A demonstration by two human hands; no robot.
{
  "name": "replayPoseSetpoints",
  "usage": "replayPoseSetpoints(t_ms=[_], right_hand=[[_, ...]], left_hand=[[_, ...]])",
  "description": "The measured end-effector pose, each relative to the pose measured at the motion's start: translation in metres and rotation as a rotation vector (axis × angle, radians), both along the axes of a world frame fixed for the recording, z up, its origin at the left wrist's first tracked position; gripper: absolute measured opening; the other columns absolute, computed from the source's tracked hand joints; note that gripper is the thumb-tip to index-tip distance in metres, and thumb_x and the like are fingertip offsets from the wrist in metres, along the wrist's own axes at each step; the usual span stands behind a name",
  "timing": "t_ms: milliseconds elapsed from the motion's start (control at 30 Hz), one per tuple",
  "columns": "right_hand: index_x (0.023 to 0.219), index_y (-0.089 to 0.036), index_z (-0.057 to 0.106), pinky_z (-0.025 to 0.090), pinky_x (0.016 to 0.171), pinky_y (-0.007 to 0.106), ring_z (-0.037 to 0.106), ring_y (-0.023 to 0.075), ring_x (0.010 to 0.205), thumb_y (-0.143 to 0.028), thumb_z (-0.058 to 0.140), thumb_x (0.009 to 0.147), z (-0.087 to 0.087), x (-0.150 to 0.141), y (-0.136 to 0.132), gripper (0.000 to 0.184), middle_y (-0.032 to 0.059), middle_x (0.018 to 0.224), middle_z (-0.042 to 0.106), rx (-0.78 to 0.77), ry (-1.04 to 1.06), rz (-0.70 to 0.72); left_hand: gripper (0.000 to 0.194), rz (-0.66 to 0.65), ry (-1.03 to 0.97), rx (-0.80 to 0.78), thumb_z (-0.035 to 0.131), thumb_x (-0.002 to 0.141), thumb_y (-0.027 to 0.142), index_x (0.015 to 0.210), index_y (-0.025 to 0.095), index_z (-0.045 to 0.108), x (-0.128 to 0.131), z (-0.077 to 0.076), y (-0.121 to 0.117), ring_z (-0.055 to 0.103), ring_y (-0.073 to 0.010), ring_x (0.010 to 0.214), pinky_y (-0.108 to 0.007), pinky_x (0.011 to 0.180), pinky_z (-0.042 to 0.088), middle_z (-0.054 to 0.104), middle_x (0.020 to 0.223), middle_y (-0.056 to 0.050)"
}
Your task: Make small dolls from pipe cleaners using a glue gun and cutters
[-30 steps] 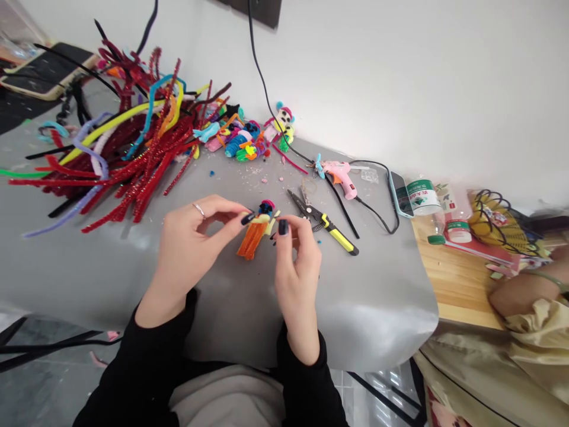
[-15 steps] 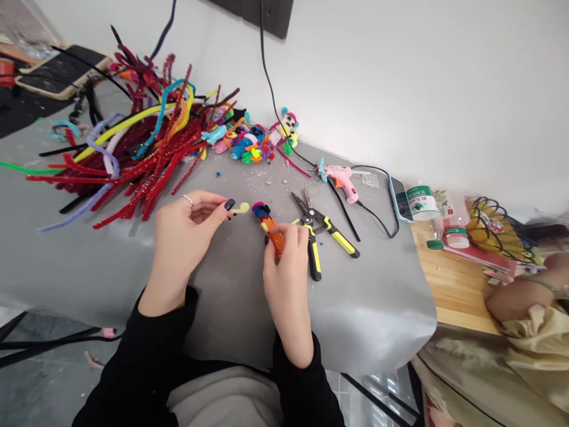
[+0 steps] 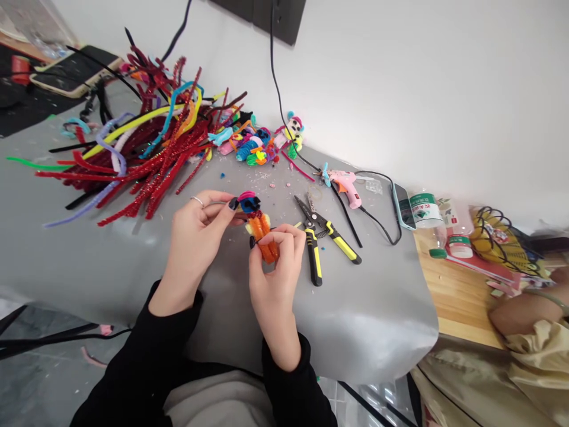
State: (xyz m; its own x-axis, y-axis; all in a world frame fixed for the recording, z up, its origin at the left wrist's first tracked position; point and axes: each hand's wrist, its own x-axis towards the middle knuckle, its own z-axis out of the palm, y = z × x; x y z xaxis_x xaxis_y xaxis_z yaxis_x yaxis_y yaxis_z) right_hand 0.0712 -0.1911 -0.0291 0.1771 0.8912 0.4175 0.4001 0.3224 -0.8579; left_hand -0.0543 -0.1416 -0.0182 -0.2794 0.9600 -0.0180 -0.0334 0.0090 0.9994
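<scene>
Orange figure [image 3: 262, 230] is held over the gray table [image 3: 368, 320], blue head tilted toward 11 o'clock. Its body is clamped by the right hand [image 3: 276, 258] from 5 o'clock. Thumb and finger of the left hand [image 3: 195, 240] are closed together by the head at 9–10 o'clock; what is pinched can't be told. From the figure: pliers [image 3: 315, 220] are laid at 3, jaws parted; glue gun [image 3: 347, 185] at 2; small figures [image 3: 255, 145] are clustered at 12; pipe cleaners [image 3: 155, 142] are heaped at 10; bottles [image 3: 424, 207] are seen far off at 3.
</scene>
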Motion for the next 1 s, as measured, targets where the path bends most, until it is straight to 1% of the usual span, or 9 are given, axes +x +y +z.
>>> replayPoseSetpoints(t_ms=[100, 233, 367, 500, 567, 667, 733, 900, 1000], right_hand=[[0.096, -0.025, 0.052, 0.046, 0.058, 0.027, 0.055, 0.0151, 0.084, -0.006, 0.054, 0.090, -0.001, 0.001, 0.001, 0.020, 0.0051, 0.106, 0.046, -0.008, 0.020, 0.008], [0.095, -0.025, 0.052, 0.046, 0.056, 0.026, 0.054, 0.0144, 0.081, -0.006, 0.056, 0.088, 0.000, 0.003, 0.001, 0.020, 0.0047, 0.105, 0.046, -0.021, 0.015, 0.030], [0.094, -0.025, 0.052, 0.049, 0.059, 0.026, 0.055, 0.0152, 0.085, -0.005, 0.056, 0.088, 0.000, 0.003, 0.000, 0.021, 0.0049, 0.105, 0.046, -0.023, 0.008, 0.067], [0.094, -0.025, 0.052, 0.050, 0.061, 0.026, 0.055, 0.0152, 0.086, -0.004, 0.056, 0.088, -0.001, 0.004, -0.002, 0.022, 0.0044, 0.105, 0.045, -0.031, -0.001, 0.072], [0.093, -0.025, 0.052, 0.051, 0.064, 0.027, 0.055, 0.0158, 0.089, -0.002, 0.056, 0.087, -0.001, 0.003, -0.002, 0.024, 0.0041, 0.105, 0.045, -0.027, 0.001, 0.071], [0.092, -0.025, 0.052, 0.055, 0.074, 0.029, 0.056, 0.0167, 0.095, 0.000, 0.055, 0.087, -0.001, 0.003, -0.002, 0.025, 0.0037, 0.105, 0.044, -0.022, -0.003, 0.076], [0.092, -0.025, 0.052, 0.056, 0.079, 0.030, 0.057, 0.0171, 0.098, 0.000, 0.055, 0.087, -0.001, 0.003, -0.001, 0.025, 0.0035, 0.105, 0.044, -0.024, -0.008, 0.076], [0.092, -0.025, 0.051, 0.057, 0.082, 0.031, 0.056, 0.0166, 0.098, 0.000, 0.055, 0.088, -0.002, 0.003, -0.001, 0.026, 0.0035, 0.107, 0.044, -0.023, -0.016, 0.070], [0.092, -0.025, 0.052, 0.056, 0.080, 0.030, 0.056, 0.0166, 0.098, 0.000, 0.054, 0.088, -0.003, 0.003, -0.001, 0.025, 0.0035, 0.107, 0.044, -0.027, -0.014, 0.071]], left_hand=[[0.021, 0.028, -0.047, 0.014, 0.078, 0.089, 0.037, 0.096, 0.022, 0.067, 0.007, 0.000, 0.000, 0.081, -0.0222, 0.077, -0.034, 0.079, 0.069, 0.079, 0.078, -0.002], [0.023, 0.048, -0.044, 0.041, 0.078, 0.091, 0.041, 0.094, 0.022, 0.065, 0.012, -0.001, 0.000, 0.082, -0.0232, 0.080, -0.034, 0.077, 0.069, 0.079, 0.080, -0.003], [0.020, 0.086, -0.073, 0.053, 0.080, 0.090, 0.037, 0.095, 0.022, 0.067, 0.013, -0.001, -0.001, 0.082, -0.0226, 0.081, -0.034, 0.080, 0.070, 0.081, 0.081, -0.002], [0.020, 0.124, -0.118, 0.065, 0.081, 0.089, 0.036, 0.096, 0.020, 0.072, 0.015, 0.000, -0.002, 0.082, -0.0223, 0.081, -0.031, 0.080, 0.069, 0.082, 0.082, -0.003], [0.023, 0.116, -0.144, 0.073, 0.080, 0.090, 0.040, 0.097, 0.019, 0.074, 0.016, 0.001, -0.002, 0.082, -0.0235, 0.083, -0.032, 0.079, 0.069, 0.083, 0.085, -0.005], [0.030, 0.079, -0.183, 0.083, 0.074, 0.095, 0.048, 0.100, 0.018, 0.075, 0.018, 0.004, -0.003, 0.083, -0.0253, 0.089, -0.034, 0.080, 0.069, 0.084, 0.092, -0.008], [0.033, 0.057, -0.210, 0.096, 0.072, 0.097, 0.050, 0.101, 0.018, 0.076, 0.019, 0.006, -0.003, 0.083, -0.0254, 0.091, -0.035, 0.081, 0.069, 0.084, 0.094, -0.008], [0.032, 0.027, -0.268, 0.138, 0.077, 0.094, 0.050, 0.100, 0.019, 0.077, 0.020, 0.010, -0.002, 0.082, -0.0233, 0.086, -0.033, 0.081, 0.068, 0.083, 0.092, -0.007], [0.030, -0.019, -0.285, 0.130, 0.083, 0.089, 0.045, 0.103, 0.020, 0.076, 0.018, 0.008, -0.002, 0.081, -0.0222, 0.090, -0.031, 0.082, 0.066, 0.083, 0.096, -0.006]])
